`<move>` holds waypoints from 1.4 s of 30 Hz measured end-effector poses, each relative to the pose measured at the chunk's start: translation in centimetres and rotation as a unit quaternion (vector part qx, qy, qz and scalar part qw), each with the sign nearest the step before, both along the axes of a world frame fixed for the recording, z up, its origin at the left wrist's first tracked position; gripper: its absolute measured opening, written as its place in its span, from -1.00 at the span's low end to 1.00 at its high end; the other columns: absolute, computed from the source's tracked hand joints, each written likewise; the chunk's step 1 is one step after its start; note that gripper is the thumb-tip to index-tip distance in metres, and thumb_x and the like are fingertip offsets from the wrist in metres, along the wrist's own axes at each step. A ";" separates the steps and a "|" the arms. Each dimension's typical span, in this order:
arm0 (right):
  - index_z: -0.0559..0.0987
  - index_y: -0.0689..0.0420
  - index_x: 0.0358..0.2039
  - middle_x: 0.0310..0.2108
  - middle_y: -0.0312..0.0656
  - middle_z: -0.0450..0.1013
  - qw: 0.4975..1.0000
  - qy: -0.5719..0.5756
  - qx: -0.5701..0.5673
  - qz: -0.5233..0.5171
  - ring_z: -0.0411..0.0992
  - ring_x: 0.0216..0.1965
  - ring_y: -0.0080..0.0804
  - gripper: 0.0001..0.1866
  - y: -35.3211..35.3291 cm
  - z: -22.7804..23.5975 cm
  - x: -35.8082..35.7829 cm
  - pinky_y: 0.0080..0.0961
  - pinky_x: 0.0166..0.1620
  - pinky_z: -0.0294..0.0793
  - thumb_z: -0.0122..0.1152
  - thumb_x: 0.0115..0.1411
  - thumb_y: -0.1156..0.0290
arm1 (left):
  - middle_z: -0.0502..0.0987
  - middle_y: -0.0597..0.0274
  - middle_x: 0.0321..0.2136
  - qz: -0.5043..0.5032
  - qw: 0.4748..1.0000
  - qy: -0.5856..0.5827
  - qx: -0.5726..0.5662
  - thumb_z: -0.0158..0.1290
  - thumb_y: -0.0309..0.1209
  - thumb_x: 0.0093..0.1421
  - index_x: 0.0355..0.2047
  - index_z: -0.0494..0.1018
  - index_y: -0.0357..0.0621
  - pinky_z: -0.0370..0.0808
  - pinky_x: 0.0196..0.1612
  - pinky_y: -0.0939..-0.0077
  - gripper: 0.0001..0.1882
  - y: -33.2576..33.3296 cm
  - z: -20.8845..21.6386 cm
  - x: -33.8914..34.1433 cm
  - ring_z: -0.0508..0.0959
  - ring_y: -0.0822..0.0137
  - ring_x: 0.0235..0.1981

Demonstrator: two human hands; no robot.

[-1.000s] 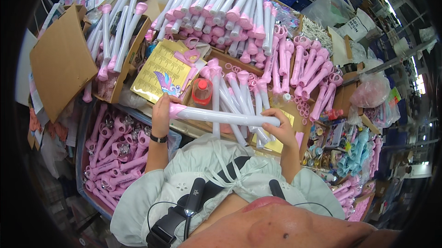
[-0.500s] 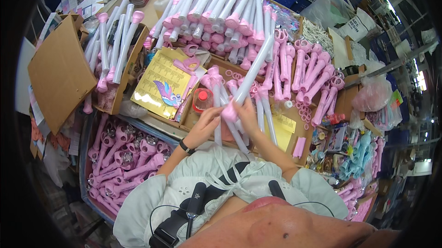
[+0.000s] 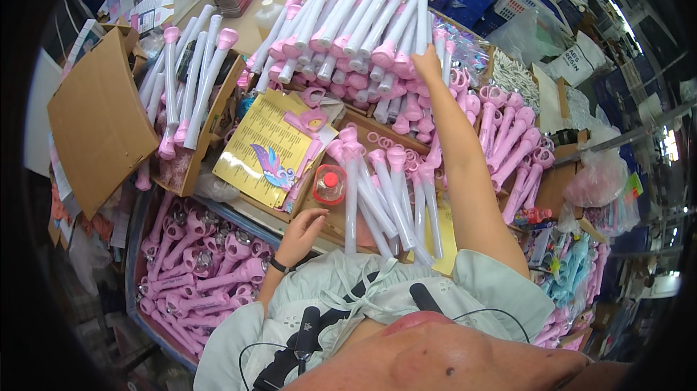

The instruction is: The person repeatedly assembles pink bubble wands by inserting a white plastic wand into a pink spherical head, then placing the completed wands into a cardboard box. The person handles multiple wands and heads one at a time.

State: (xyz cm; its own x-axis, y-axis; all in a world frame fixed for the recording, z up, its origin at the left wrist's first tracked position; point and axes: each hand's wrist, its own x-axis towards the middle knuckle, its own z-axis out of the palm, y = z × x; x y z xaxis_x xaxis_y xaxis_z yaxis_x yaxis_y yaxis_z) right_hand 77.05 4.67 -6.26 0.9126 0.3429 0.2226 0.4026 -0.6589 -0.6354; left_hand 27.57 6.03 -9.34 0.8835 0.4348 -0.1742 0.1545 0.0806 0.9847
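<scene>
My right arm is stretched out to the right end of a stacked pile of white tube wands with pink ends [image 3: 370, 24]. There my right hand [image 3: 428, 64] is closed round a white wand [image 3: 422, 24]; its fingertips are partly hidden. My left hand [image 3: 301, 236] is held low before me, holding nothing, fingers loosely apart. Beyond it stands a clear container with a red cap [image 3: 330, 183]. Several more white wands with pink tops [image 3: 351, 202] lean in the cardboard tray between my arms.
At lower left is a blue-rimmed bin of pink handles [image 3: 210, 275]. Yellow printed sheets [image 3: 254, 151] lie beside the tray. Further left is an open carton [image 3: 102, 122] with wands. More pink handles [image 3: 512, 137] lie right of my right forearm; pink rings [image 3: 385, 140] lie in the tray.
My right hand has left the tray area and reached far forward to the pile with the wand. My left hand has let go of the wand and drawn back to the left.
</scene>
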 end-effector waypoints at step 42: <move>0.44 0.23 -0.36 -0.37 -0.05 0.45 0.920 -0.035 -0.384 -0.071 0.47 -0.26 -0.19 -0.80 -22.9 -15.7 -22.6 -0.36 -0.33 0.52 0.08 0.01 0.39 | 0.48 0.06 -0.24 -0.116 0.965 -0.031 0.233 -0.02 -0.41 0.19 -0.14 0.41 -0.26 0.41 -0.15 0.48 -0.75 -5.4 2.9 -2.9 0.50 0.22 -0.21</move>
